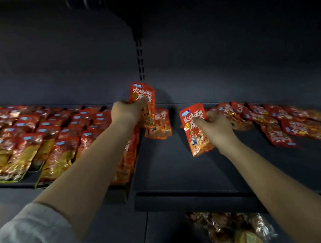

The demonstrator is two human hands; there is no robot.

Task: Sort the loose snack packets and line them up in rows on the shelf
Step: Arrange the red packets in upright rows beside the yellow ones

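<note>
Both hands are busy on the dark shelf [184,172]. The left hand [126,110] has its fingers curled round a red packet [143,101], holding it upright near the back edge, just above another packet [159,126] lying flat there. The right hand [216,127] clamps a second red packet [195,129] by its right side, tilted up off the shelf toward the middle. To the right a loose heap of packets [284,121] sprawls at odd angles toward the right end; to the left, neat rows of packets [39,137] already fill the neighbouring shelf section.

These packets look light, thin and crinkly, with a glossy film that probably slips under a loose pinch. They would likely bend if held by a corner, so gripping across the side edge or the flat middle seems safest when laying each one square.
</note>
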